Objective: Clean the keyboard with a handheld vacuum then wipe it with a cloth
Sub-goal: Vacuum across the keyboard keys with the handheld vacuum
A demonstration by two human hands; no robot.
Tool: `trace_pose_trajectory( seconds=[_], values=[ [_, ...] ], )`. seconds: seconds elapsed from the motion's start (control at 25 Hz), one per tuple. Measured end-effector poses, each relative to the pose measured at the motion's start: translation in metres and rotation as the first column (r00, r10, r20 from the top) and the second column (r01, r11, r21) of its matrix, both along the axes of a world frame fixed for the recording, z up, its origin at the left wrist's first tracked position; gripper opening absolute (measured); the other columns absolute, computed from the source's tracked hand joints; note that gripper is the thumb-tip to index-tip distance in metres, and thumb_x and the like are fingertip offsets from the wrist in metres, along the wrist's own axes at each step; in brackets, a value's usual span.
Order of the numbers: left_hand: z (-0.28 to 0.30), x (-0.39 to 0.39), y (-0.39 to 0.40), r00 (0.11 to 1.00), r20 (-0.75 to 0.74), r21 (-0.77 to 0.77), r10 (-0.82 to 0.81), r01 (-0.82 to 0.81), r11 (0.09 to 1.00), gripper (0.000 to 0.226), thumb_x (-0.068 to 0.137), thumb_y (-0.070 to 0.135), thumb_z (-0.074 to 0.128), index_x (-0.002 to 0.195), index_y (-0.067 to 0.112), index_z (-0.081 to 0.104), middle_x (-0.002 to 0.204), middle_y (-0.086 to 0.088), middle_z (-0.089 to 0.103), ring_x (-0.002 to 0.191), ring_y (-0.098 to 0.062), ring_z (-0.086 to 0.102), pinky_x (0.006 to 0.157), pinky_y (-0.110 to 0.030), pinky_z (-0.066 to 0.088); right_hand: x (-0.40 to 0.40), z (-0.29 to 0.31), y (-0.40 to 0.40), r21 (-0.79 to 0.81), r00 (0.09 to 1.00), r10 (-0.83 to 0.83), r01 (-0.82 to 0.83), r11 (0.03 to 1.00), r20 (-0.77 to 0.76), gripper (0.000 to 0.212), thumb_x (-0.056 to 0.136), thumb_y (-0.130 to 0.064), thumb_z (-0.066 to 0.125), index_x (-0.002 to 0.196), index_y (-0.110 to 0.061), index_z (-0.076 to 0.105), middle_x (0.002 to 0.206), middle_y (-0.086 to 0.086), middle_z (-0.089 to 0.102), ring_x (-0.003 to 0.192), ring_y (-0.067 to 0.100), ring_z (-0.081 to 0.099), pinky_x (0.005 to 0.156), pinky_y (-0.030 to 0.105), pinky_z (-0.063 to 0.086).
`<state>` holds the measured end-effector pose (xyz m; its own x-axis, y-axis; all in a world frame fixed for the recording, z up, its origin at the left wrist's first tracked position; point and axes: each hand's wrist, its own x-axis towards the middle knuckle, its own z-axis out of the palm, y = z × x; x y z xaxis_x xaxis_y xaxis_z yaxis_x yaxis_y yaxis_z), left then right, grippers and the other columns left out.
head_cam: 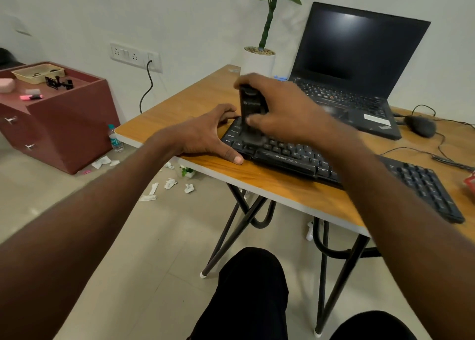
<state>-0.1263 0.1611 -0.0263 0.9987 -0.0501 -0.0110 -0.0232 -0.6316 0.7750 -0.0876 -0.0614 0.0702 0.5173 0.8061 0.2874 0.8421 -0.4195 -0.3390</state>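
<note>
Holding the small black handheld vacuum [253,108] upright with my right hand [280,105], fingers curled around its body, I press its nozzle on the left end of the black plastic keyboard [295,157]. My left hand [205,134] lies spread on the wooden table [180,103], touching the keyboard's left edge.

I sit in a small office: a wooden desk [270,182] carries a laptop [359,64], a mouse [421,126] and a potted plant [259,56], with a maroon drawer cabinet [64,123] beside it.
</note>
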Motion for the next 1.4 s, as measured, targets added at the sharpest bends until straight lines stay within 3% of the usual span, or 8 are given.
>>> trace_pose_trajectory(
  seconds=[0.08,0.24,0.44,0.76,0.88,1.04,1.2,1.4],
  values=[
    [-0.001,0.0,0.0,1.0,0.024,0.01,-0.008,0.008,1.0,0.139,0.047,0.066,0.102,0.157,0.05,0.019,0.16,0.016,0.042,0.148,-0.015,0.041,0.122,-0.05,0.038,-0.009,-0.014,0.011,0.141,0.996,0.074,-0.068,0.988,-0.041,0.066,0.091,-0.015,0.072,0.149,-0.03,0.045,0.137,-0.002,0.059,0.117,0.015,0.06,0.092,0.03,0.058],
    [0.001,-0.002,-0.001,1.0,0.018,0.036,-0.002,0.001,0.999,0.141,0.048,0.068,0.1,0.159,0.045,0.017,0.165,0.014,0.036,0.153,-0.015,0.033,0.126,-0.051,0.03,0.004,-0.006,0.009,-0.052,0.997,0.056,-0.058,0.997,-0.047,0.066,0.09,-0.015,0.073,0.148,-0.031,0.046,0.134,-0.004,0.058,0.115,0.011,0.056,0.087,0.021,0.053],
    [0.001,-0.002,-0.001,1.0,0.021,0.038,-0.015,0.014,0.999,0.138,0.05,0.068,0.1,0.16,0.045,0.019,0.159,0.014,0.043,0.147,-0.017,0.041,0.123,-0.051,0.036,0.001,-0.008,0.022,0.024,0.992,0.108,-0.106,0.994,-0.062,0.066,0.091,-0.014,0.072,0.15,-0.028,0.046,0.135,-0.005,0.057,0.115,0.01,0.055,0.088,0.017,0.051],
    [-0.001,-0.001,-0.001,0.999,0.032,0.057,0.013,-0.015,0.998,0.141,0.046,0.073,0.098,0.158,0.048,0.017,0.162,0.015,0.041,0.15,-0.018,0.039,0.123,-0.053,0.035,0.006,-0.008,0.031,-0.023,0.996,0.063,-0.064,0.998,-0.064,0.062,0.09,-0.012,0.071,0.145,-0.028,0.049,0.132,0.0,0.058,0.113,0.018,0.059,0.092,0.036,0.058],
    [0.001,-0.001,-0.002,1.0,0.028,0.065,0.006,-0.008,0.998,0.139,0.047,0.074,0.097,0.158,0.048,0.018,0.16,0.014,0.044,0.148,-0.02,0.041,0.122,-0.054,0.036,0.007,-0.012,0.029,0.073,0.995,0.084,-0.08,0.994,-0.052,0.063,0.091,-0.013,0.071,0.147,-0.029,0.047,0.132,0.001,0.06,0.114,0.017,0.06,0.092,0.033,0.058],
    [0.002,-0.001,-0.001,1.0,0.021,0.052,0.014,-0.015,0.999,0.142,0.047,0.072,0.098,0.16,0.047,0.016,0.166,0.014,0.036,0.154,-0.017,0.032,0.126,-0.054,0.03,0.012,0.003,0.028,-0.142,0.998,0.06,-0.063,0.988,-0.027,0.062,0.089,-0.014,0.071,0.144,-0.03,0.049,0.133,0.0,0.059,0.118,0.019,0.059,0.089,0.03,0.055],
    [0.001,0.0,-0.003,0.998,0.05,0.03,-0.045,0.044,0.999,0.12,0.053,0.064,0.101,0.153,0.041,0.039,0.146,0.017,0.057,0.137,-0.011,0.053,0.118,-0.048,0.043,-0.008,-0.01,0.027,0.07,0.99,0.131,-0.128,0.989,-0.044,0.064,0.088,-0.014,0.073,0.145,-0.029,0.049,0.131,-0.004,0.061,0.113,0.014,0.061,0.091,0.034,0.057],
    [0.001,-0.001,-0.002,0.999,0.028,0.018,-0.015,0.015,1.0,0.141,0.047,0.067,0.1,0.16,0.045,0.019,0.166,0.016,0.035,0.152,-0.009,0.032,0.127,-0.047,0.029,-0.009,0.001,-0.018,-0.102,0.991,0.081,-0.092,0.99,-0.11,0.063,0.091,-0.01,0.072,0.144,-0.033,0.046,0.126,-0.011,0.057,0.111,0.008,0.06,0.087,0.021,0.056]
  ],
)
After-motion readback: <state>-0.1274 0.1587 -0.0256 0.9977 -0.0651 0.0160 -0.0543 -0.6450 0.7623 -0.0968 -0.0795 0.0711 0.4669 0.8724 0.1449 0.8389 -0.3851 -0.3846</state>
